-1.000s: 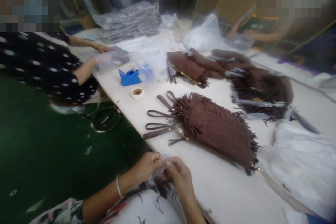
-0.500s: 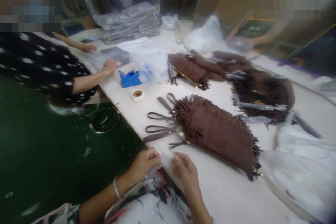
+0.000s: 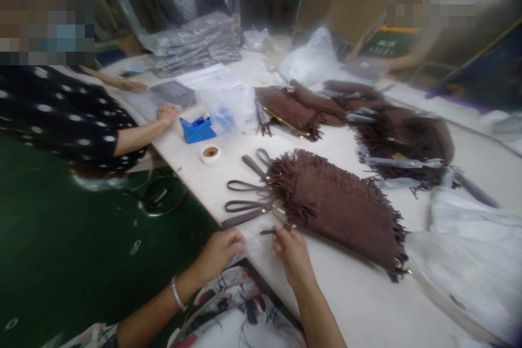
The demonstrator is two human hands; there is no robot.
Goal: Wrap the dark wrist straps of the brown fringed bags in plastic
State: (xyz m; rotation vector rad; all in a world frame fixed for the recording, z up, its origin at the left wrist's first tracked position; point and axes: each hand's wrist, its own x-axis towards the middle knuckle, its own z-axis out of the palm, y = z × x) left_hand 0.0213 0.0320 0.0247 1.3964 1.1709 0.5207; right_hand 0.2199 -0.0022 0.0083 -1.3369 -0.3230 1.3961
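Note:
My left hand (image 3: 223,249) is closed, pinching a small clear plastic piece (image 3: 250,247) at the table's near edge. To its right, my right hand (image 3: 292,254) is closed on a thin dark zip pull (image 3: 267,232) at the near corner of a brown fringed clutch bag (image 3: 338,215); fingertips partly cover the pull. The clutch lies flat, a gold-coloured zip along its near side. Several dark wrist straps (image 3: 244,206) fan out leftward from its end, with metal fittings at their roots.
More brown fringed bags (image 3: 416,136) lie farther back. A blue tape dispenser (image 3: 198,130) and a tape roll (image 3: 210,154) sit left of centre. Clear plastic bags (image 3: 468,261) spread at right. A co-worker's hand (image 3: 166,114) rests near grey packets (image 3: 199,41); another person stands behind.
My right hand has let go of the clear plastic and moved up and right to the clutch's zip pull. My left hand keeps the plastic, slightly farther left.

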